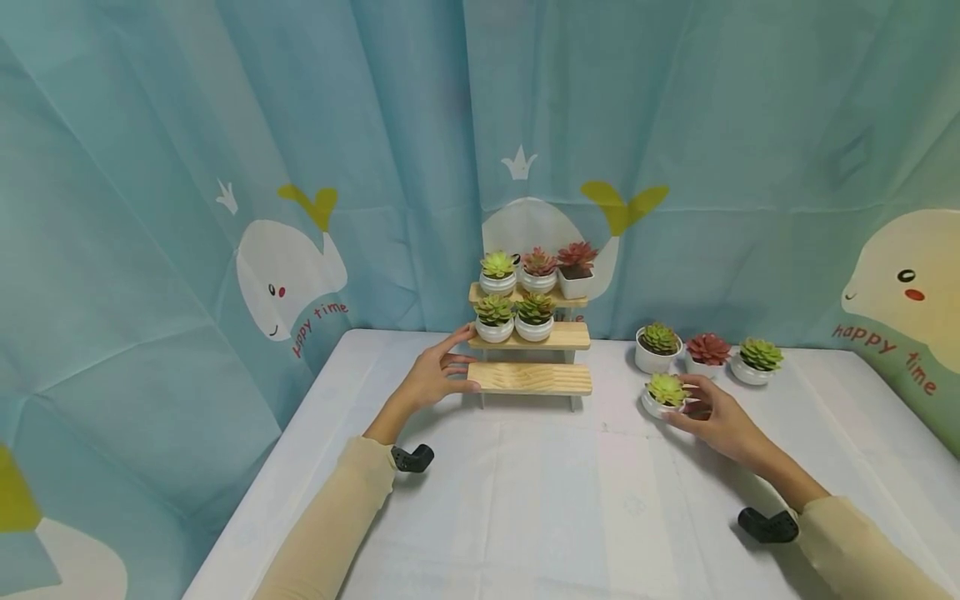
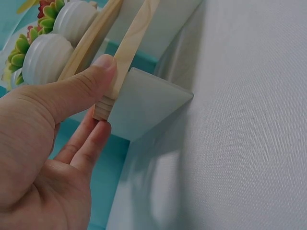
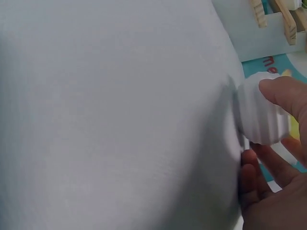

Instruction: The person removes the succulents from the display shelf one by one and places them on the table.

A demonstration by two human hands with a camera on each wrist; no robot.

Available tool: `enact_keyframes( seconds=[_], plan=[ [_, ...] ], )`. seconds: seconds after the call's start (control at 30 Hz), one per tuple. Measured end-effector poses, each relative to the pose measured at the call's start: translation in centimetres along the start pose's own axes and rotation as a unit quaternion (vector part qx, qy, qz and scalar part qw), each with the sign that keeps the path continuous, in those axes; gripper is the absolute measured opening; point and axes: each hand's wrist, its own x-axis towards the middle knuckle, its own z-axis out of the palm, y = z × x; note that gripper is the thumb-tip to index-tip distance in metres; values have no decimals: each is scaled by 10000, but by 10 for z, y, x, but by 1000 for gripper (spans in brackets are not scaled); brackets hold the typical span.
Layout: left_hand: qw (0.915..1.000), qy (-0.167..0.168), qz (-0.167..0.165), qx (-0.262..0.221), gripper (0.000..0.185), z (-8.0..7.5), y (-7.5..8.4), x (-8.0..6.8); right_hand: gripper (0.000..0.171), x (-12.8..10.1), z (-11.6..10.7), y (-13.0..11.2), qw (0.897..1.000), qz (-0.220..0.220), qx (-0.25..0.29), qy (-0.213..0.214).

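Note:
A three-tier wooden plant stand stands on the table with its lowest step bare. My left hand is at the stand's left side; in the left wrist view its thumb lies on the lowest plank and fingertips touch the plank's end. To the right, my right hand grips a potted succulent with light green leaves, thumb and fingers on either side of its white ribbed pot. That pot is at the table surface in the right wrist view.
Two green succulents sit on the middle step; a light green one and two reddish ones fill the top. Behind my right hand stand a dark green, a red and a green succulent. A blue curtain hangs behind.

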Motion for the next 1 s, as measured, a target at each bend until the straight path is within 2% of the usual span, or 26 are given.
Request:
enact_keyframes(
  seconds=[0.4, 0.67, 1.0],
  plan=[
    [10000, -46, 8, -43, 90, 1, -1, 0, 75, 1, -22, -4, 9984, -437, 88, -338],
    [10000, -71, 66, 1, 91, 1, -2, 0, 78, 0, -32, -9, 9985, -309, 63, -456],
    [10000, -23, 12, 0, 91, 0, -1, -2, 80, -1, -34, -13, 9983, -320, 10, -487]
  ],
)
